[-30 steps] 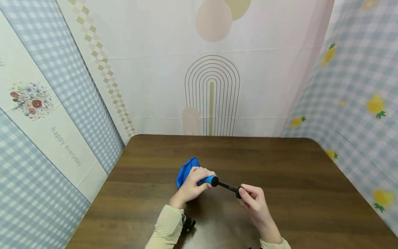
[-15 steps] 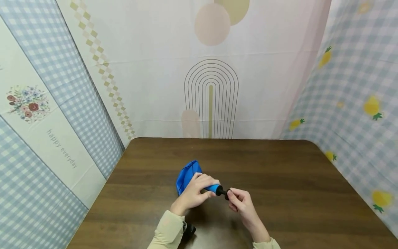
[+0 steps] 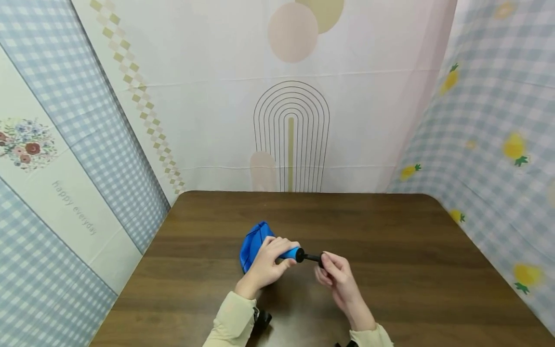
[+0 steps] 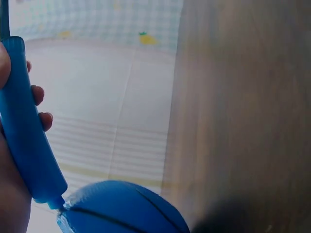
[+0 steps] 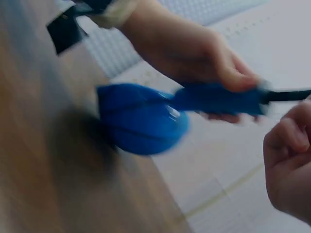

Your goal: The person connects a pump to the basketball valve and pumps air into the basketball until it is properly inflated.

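Observation:
My left hand [image 3: 266, 265] grips the blue barrel of a hand pump [image 3: 291, 254]. Thumb and fingers of my right hand [image 3: 342, 279] pinch the round black handle [image 3: 322, 260] at the end of its plunger, and part of the black rod shows between barrel and handle. A blue ball [image 3: 252, 246] with black seam lines sits at the pump's other end, partly behind my left hand and looking soft and creased. In the left wrist view the pump's nozzle end [image 4: 55, 201] meets the ball [image 4: 126, 206]. The right wrist view shows the ball [image 5: 141, 119] bulging, its outer end pointed.
The brown wooden table [image 3: 390, 231] extends around both hands. A black wrist camera [image 3: 262, 319] is strapped at the left sleeve. Patterned cloths [image 3: 208, 120] hang behind the table and along both sides.
My right hand first pushed the plunger leftward nearly all the way into the barrel, and has since drawn it partly out again. The left hand keeps its grip on the pump.

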`<action>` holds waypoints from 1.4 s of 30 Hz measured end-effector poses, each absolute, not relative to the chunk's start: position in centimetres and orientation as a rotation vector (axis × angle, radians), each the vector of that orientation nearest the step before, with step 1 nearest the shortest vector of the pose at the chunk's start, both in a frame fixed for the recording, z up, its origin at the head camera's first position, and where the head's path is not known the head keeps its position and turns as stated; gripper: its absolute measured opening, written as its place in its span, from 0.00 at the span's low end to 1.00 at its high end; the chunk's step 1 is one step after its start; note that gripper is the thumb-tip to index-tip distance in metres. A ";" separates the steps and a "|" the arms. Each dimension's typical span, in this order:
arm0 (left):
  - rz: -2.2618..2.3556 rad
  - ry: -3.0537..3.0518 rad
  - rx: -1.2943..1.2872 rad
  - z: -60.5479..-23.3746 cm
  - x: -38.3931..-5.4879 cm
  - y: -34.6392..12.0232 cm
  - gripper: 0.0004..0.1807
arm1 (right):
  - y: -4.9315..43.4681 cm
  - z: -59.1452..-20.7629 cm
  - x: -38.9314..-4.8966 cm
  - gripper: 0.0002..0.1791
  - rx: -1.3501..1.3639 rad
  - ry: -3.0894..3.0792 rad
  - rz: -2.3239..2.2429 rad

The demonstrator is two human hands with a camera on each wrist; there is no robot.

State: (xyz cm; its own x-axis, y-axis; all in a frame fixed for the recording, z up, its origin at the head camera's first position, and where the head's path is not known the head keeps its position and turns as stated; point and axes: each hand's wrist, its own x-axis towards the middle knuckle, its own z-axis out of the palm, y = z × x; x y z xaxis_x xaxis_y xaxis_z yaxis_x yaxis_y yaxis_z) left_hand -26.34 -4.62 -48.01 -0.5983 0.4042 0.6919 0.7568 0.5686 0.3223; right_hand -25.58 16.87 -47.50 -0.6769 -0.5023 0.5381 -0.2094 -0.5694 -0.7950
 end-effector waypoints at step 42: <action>-0.774 -2.397 -0.735 -48.4 -26.7 -4.8 0.21 | 15.8 -48.9 -25.9 0.26 -0.890 0.882 -2.473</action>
State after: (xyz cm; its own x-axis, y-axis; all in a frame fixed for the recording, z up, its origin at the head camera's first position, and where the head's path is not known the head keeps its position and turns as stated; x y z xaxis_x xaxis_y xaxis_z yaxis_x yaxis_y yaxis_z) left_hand -26.71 -4.84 -48.43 -0.7224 0.3323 0.6064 0.6242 0.6908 0.3649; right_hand -25.95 15.76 -48.90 -0.7334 -0.5191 0.4390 0.1243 -0.7373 -0.6641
